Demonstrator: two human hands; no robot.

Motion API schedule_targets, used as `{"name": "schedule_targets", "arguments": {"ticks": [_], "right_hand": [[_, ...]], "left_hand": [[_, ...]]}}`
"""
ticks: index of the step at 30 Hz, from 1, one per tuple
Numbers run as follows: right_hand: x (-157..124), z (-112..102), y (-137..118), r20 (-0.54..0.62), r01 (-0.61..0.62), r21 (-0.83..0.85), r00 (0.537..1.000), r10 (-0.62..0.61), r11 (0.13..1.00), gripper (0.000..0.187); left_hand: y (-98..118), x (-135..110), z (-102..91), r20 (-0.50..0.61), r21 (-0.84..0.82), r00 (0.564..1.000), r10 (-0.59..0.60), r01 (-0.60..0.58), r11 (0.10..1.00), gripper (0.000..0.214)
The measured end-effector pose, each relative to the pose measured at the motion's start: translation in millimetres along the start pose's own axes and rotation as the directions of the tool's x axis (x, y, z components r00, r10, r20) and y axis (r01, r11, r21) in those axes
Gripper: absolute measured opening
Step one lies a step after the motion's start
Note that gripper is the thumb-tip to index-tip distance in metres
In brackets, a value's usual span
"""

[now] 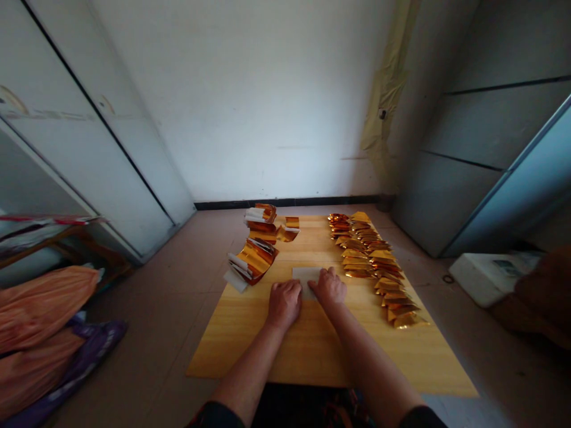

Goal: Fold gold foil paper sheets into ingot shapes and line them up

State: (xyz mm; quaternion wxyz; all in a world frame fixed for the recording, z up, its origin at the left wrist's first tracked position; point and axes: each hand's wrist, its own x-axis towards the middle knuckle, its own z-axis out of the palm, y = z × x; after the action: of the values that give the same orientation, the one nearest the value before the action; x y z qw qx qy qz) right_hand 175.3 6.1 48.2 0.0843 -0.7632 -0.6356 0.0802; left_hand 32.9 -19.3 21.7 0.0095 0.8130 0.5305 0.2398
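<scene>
Both my hands rest on a wooden board (250,333) that lies on the floor. My left hand (284,302) and my right hand (329,287) press with curled fingers on a small white sheet of paper (304,276) lying flat between them. A curved stack of gold foil sheets (252,261) stands just left of my left hand. Further back are more gold sheets (262,223) in a pile. A long row of folded gold pieces (375,261) runs along the board's right side, right of my right hand.
Orange and purple bags (44,333) lie on the floor at left, beside a white cabinet (89,148). A white box (491,276) sits on the floor at right. A white wall (267,101) stands behind the board.
</scene>
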Motion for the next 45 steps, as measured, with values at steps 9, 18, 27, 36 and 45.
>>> {"name": "schedule_targets", "arguments": {"ticks": [9, 18, 27, 36, 45], "right_hand": [[12.3, -10.6, 18.5, 0.089, -0.029, 0.096, 0.996, 0.02, 0.995, 0.029], [31.3, -14.3, 13.6, 0.09, 0.18, 0.08, 0.978, -0.187, 0.98, 0.055], [33.7, -11.8, 3.3, -0.007, 0.38, -0.012, 0.925, -0.38, 0.925, 0.024], [9.7, 3.5, 21.3, -0.084, 0.58, -0.099, 0.805, -0.587, 0.809, 0.022], [1.6, 10.6, 27.5, -0.075, 0.611, -0.109, 0.782, -0.619, 0.784, 0.025]], "left_hand": [[1.8, 0.0, -2.5, 0.022, -0.008, 1.0, -0.013, 0.013, 1.0, 0.027], [0.2, -0.5, -1.4, 0.03, 0.023, 0.999, 0.017, -0.018, 1.0, 0.028], [-2.0, -1.3, 2.4, 0.027, 0.055, 0.999, 0.025, -0.026, 0.998, 0.025], [1.3, -1.1, 1.2, 0.04, 0.098, 0.999, 0.031, -0.035, 0.995, 0.026], [-0.9, -2.3, 6.3, -0.007, 0.134, 1.0, -0.009, 0.009, 0.991, 0.023]]}}
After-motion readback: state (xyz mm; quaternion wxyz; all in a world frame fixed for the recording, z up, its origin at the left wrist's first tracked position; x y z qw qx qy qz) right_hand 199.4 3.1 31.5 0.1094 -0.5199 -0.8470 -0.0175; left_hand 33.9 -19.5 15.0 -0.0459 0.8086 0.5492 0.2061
